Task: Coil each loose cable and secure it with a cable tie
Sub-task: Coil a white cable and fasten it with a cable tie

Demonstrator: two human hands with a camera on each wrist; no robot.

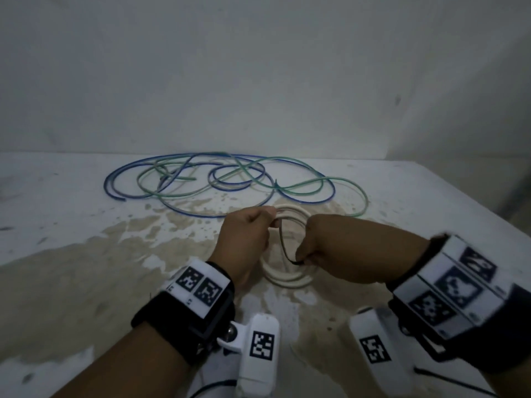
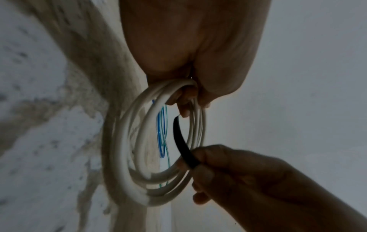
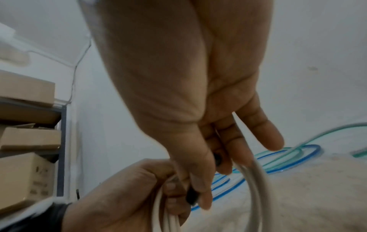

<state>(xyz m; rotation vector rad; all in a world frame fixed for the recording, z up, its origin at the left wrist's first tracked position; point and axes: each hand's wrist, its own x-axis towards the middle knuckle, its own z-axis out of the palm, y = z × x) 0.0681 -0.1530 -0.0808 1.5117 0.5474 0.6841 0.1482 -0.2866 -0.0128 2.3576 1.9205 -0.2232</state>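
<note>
A white cable wound into a coil (image 1: pixel 288 278) (image 2: pixel 123 157) (image 3: pixel 258 188) stands on edge above the stained table (image 1: pixel 86 268). My left hand (image 1: pixel 247 237) (image 2: pixel 188 100) (image 3: pixel 127 196) grips the coil's far side, fingers curled round the strands. A black cable tie (image 1: pixel 283 242) (image 2: pixel 181 139) (image 3: pixel 191 197) runs through the coil's middle from my left fingers to my right hand (image 1: pixel 316 248) (image 2: pixel 214 164) (image 3: pixel 200 180), which pinches its near end. Loose blue (image 1: pixel 120 175) and green (image 1: pixel 298 185) cables lie tangled farther back.
A grey wall (image 1: pixel 258 81) rises behind the table. The table's right edge (image 1: pixel 494 222) falls away. Another black tie (image 1: pixel 448 380) lies near my right forearm. Cardboard boxes on a shelf (image 3: pixel 27 141) appear in the right wrist view.
</note>
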